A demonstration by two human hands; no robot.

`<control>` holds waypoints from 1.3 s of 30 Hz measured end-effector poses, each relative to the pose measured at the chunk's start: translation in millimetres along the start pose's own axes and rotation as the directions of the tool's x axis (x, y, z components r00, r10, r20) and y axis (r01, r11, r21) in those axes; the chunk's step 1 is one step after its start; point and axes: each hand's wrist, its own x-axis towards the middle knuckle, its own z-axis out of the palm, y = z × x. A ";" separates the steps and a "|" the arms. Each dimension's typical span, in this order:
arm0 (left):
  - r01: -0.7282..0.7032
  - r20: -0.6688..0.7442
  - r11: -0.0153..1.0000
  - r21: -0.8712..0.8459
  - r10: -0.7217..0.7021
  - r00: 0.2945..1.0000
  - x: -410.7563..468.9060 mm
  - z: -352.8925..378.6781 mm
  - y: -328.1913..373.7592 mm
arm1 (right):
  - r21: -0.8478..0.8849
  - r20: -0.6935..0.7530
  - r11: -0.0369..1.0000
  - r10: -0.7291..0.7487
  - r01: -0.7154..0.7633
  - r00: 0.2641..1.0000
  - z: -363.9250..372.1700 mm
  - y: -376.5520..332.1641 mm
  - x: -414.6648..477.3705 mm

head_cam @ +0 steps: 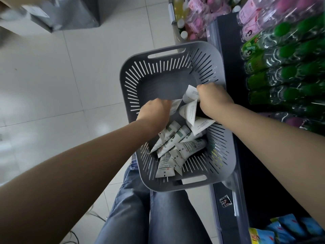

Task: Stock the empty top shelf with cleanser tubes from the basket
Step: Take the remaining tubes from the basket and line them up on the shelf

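In the grey basket [133, 71], the right hand [213, 99] has its grip closed round several white tubes [190, 104]; the left hand [152, 113] hides its fingers, so its grip I cannot tell.

Green bottles [281, 71] lie in rows at the right. Pink bottles [255, 18] lie above them, near the top right corner. More pink ones and some yellow bottles [179, 7] with white caps sit at the top edge. Blue packs [288, 226] and a yellow pack [255, 235] are in the bottom right corner. The floor [52, 85] has pale shiny tiles. A grey box [70, 13] stands on it, top left. Blue jeans [140, 217] show at the bottom. A thin cable [73, 235] lies beside them.
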 end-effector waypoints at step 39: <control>-0.554 -0.296 0.683 0.477 0.718 0.630 -266.2 -307.1 131.2 | 0.172 -0.486 0.940 0.342 -0.296 0.804 -223.5 -9.6 -398.0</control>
